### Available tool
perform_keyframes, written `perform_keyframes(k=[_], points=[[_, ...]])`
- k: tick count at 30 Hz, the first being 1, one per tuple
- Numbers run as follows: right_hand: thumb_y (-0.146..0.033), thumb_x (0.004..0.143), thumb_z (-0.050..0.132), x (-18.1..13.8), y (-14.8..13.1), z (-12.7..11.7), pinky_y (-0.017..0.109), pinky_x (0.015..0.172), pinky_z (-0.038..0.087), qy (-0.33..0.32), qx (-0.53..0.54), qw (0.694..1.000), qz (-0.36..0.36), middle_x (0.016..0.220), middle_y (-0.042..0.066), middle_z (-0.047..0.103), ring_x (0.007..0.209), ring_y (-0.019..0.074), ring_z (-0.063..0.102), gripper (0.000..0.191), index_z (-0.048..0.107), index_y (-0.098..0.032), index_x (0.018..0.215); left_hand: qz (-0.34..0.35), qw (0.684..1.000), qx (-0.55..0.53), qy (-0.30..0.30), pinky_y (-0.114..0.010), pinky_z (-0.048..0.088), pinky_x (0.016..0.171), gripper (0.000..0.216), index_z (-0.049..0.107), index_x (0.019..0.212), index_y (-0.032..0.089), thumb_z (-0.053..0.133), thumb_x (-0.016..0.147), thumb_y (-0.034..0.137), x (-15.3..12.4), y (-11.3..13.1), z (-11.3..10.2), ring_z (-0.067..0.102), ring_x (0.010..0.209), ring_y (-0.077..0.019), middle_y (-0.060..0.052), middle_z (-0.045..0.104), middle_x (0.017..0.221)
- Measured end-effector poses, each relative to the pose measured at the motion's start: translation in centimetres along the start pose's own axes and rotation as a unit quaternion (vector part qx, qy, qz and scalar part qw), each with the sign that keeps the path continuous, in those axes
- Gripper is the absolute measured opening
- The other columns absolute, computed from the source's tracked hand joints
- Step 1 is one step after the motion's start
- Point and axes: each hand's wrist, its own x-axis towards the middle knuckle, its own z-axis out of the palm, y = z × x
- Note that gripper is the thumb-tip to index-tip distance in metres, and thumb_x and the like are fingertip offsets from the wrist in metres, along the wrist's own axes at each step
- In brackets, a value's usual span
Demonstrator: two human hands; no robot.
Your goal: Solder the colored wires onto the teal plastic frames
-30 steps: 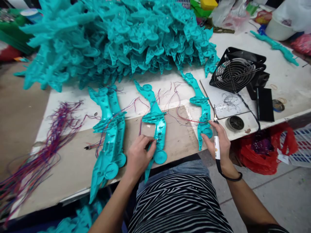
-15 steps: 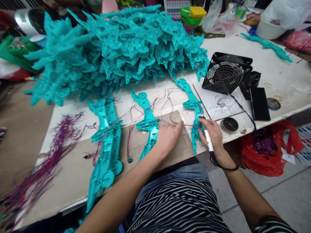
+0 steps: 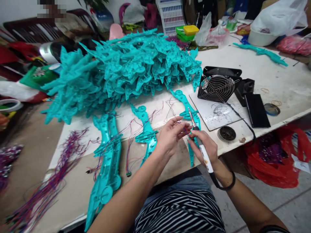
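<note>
Head view. Left hand (image 3: 170, 136) is raised just above the table (image 3: 279, 74), thumb and forefinger pinched together on a thin red wire (image 3: 185, 130); the other fingers are spread loose.

Right hand (image 3: 205, 149) is clamped on a soldering iron (image 3: 202, 150), held like a pen. The iron's long axis runs from 5 o'clock at the cord to 11 o'clock at the tip. The tip sits just beside the left fingertips, at their 3 o'clock, over the upper part of a teal shell (image 3: 191, 124).

The shell lies on the table with its long axis about 11 to 5 o'clock, partly hidden under both hands. The wire end lies between pinch and tip; whether the tip touches it cannot be told. The right hand is nearer the shell.

At 1 o'clock, well apart: a fan (image 3: 216, 87). At 11 o'clock: a pile of teal shells (image 3: 121, 71).
</note>
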Motion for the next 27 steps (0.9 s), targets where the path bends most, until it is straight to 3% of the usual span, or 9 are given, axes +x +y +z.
perform_keyframes(k=[3,5,8,10,14,18,22,25,27], points=[[-0.013,0.092,0.06,0.2,0.3,-0.5,0.031,0.086,0.06,0.025,-0.005,0.999,0.039,0.101,0.005,0.073,0.094,0.0177,0.071,0.037,0.056,-0.023,0.128,-0.001,1.0,0.004,0.002,-0.025,0.05,0.06,0.044,0.051,0.125,0.016,0.065,0.083,0.021,0.1,1.5,-0.3,0.06,0.057,-0.0099,0.003,0.061,0.07],[-0.013,0.094,0.057,0.2,1.6,-0.9,0.032,0.089,0.06,0.031,-0.048,0.997,0.056,0.105,0.006,0.074,0.097,0.0183,0.072,0.035,0.057,-0.022,0.127,-0.001,0.999,0.041,-0.004,-0.021,0.039,0.049,0.065,0.036,0.146,0.017,0.059,0.085,0.016,-0.1,2.4,-1.3,0.047,0.047,-0.0073,0.005,0.058,0.067],[-0.017,0.094,0.059,-0.6,3.8,-0.9,0.038,0.093,0.06,-0.037,-0.107,0.993,0.03,0.112,0.009,0.073,0.112,0.0248,0.068,0.031,0.061,-0.02,0.125,0.005,0.993,0.12,-0.006,-0.021,0.026,0.045,0.089,0.006,0.159,0.017,0.056,0.086,0.011,-0.6,3.3,-3.3,0.039,0.044,-0.0067,0.005,0.06,0.065],[-0.02,0.094,0.059,-1.6,4.3,-0.2,0.042,0.096,0.059,-0.096,-0.105,0.99,0.023,0.116,0.011,0.071,0.123,0.0282,0.062,0.034,0.06,-0.019,0.127,0.021,0.988,0.151,-0.026,-0.021,0.024,0.047,0.095,0.001,0.16,0.016,0.059,0.085,0.011,-1.0,3.6,-4.6,0.04,0.046,-0.0068,0.003,0.063,0.066],[-0.022,0.095,0.058,-3.3,2.2,1.3,0.042,0.098,0.058,-0.126,-0.057,0.989,0.046,0.12,0.011,0.07,0.122,0.0257,0.063,0.04,0.053,-0.02,0.135,0.067,0.985,0.14,-0.076,-0.022,0.026,0.05,0.095,0.007,0.161,0.019,0.065,0.086,0.02,-1.6,3.5,-6.3,0.044,0.052,-0.0077,0.001,0.065,0.072],[-0.024,0.096,0.058,-2.7,0.0,1.9,0.036,0.089,0.061,-0.096,-0.029,0.993,0.063,0.117,0.006,0.071,0.105,0.021,0.07,0.036,0.057,-0.024,0.131,0.081,0.984,0.122,-0.103,-0.024,0.028,0.052,0.085,0.024,0.158,0.02,0.069,0.086,0.028,-1.9,3.1,-6.8,0.044,0.053,-0.008,0.0,0.066,0.074],[-0.021,0.094,0.059,-0.1,0.5,2.0,0.038,0.096,0.057,-0.028,-0.05,0.996,0.069,0.113,0.007,0.071,0.108,0.0222,0.068,0.029,0.063,-0.024,0.123,0.075,0.985,0.105,-0.113,-0.024,0.028,0.051,0.059,0.055,0.139,0.017,0.071,0.085,0.033,-2.1,2.5,-6.5,0.044,0.054,-0.0076,-0.001,0.064,0.071],[-0.02,0.093,0.059,2.1,1.6,2.4,0.036,0.095,0.057,-0.04,0.007,0.995,0.09,0.117,0.006,0.07,0.108,0.0199,0.068,0.033,0.059,-0.025,0.125,0.063,0.988,0.083,-0.116,-0.023,0.035,0.054,0.043,0.066,0.122,0.015,0.073,0.083,0.033,-2.0,2.0,-6.0,0.05,0.057,-0.0083,-0.001,0.063,0.071],[-0.021,0.09,0.06,3.3,2.4,3.0,0.032,0.086,0.059,-0.071,0.057,0.989,0.116,0.122,0.006,0.068,0.098,0.0177,0.07,0.038,0.056,-0.026,0.128,0.05,0.988,0.072,-0.124,-0.024,0.039,0.057,0.04,0.068,0.116,0.015,0.074,0.082,0.033,-2.0,1.7,-5.7,0.054,0.06,-0.0096,-0.001,0.064,0.072]])
